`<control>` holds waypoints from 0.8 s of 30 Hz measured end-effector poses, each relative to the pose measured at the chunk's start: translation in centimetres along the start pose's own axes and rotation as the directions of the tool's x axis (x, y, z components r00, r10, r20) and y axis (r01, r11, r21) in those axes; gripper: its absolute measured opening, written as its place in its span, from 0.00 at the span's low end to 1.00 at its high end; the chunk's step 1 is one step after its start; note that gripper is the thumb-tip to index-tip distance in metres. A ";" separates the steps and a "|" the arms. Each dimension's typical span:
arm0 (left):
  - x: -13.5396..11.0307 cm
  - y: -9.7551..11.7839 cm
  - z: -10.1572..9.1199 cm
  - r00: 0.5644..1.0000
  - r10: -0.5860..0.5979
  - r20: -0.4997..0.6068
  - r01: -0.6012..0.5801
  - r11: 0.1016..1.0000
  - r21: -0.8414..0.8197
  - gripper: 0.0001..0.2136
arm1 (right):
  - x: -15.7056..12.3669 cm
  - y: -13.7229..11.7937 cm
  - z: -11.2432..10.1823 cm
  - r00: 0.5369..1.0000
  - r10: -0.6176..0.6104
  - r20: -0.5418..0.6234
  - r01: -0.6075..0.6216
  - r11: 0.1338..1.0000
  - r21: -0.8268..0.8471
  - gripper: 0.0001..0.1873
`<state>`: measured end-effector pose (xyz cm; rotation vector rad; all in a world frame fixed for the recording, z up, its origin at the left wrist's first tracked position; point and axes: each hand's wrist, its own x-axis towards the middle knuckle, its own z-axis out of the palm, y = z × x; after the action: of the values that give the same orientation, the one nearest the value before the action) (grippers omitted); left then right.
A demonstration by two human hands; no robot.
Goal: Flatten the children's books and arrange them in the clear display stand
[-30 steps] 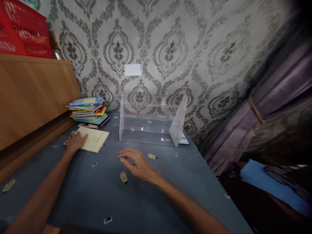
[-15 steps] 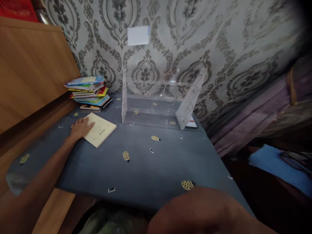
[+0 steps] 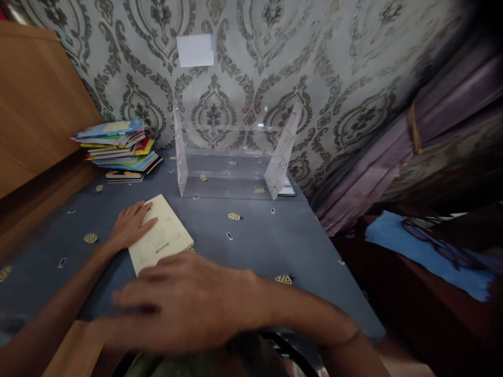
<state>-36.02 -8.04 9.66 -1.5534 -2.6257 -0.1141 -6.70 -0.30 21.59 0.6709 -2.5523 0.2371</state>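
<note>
Book (image 3: 164,231) is lying flat on the table (image 3: 306,246), and we are resting our open left hand (image 3: 130,225) along its left side. We are holding our blurred right hand (image 3: 184,303) open, nearer us.

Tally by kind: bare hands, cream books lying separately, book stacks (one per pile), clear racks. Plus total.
Bare hands: 2 (left hand, right hand)
Separate cream book: 1
Book stack: 1
Clear rack: 1
Total: 5
</note>
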 end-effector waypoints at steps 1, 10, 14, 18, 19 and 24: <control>-0.2 0.4 0.2 0.999 0.034 -0.018 -0.035 0.999 -0.011 0.31 | 0.3 1.4 -0.3 0.999 -0.008 0.041 0.008 1.000 -0.006 0.15; -0.8 4.1 1.1 0.954 0.255 -0.157 -0.282 0.942 -0.181 0.27 | -6.8 9.3 7.8 0.816 0.578 -0.018 -0.576 0.815 0.062 0.15; -0.7 5.9 1.1 0.932 0.325 -0.161 -0.356 0.903 -0.240 0.27 | -9.6 10.8 9.1 0.686 0.724 -0.073 -0.711 0.688 0.145 0.17; 0.2 8.0 1.2 0.901 0.400 -0.168 -0.433 0.853 -0.293 0.25 | -10.5 11.8 9.1 0.638 0.766 -0.081 -0.744 0.640 0.195 0.18; 0.5 8.5 1.2 0.894 0.414 -0.171 -0.448 0.841 -0.304 0.24 | -10.6 11.9 9.1 0.637 0.767 -0.082 -0.743 0.639 0.198 0.18; 2.4 11.2 1.4 0.869 0.455 -0.195 -0.495 0.794 -0.352 0.22 | -11.0 12.2 8.7 0.611 0.785 -0.101 -0.770 0.619 0.156 0.17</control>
<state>-27.41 -0.40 8.71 -2.2202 -2.1312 -0.6981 -8.06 12.39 8.08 -0.4926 -2.5139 0.6787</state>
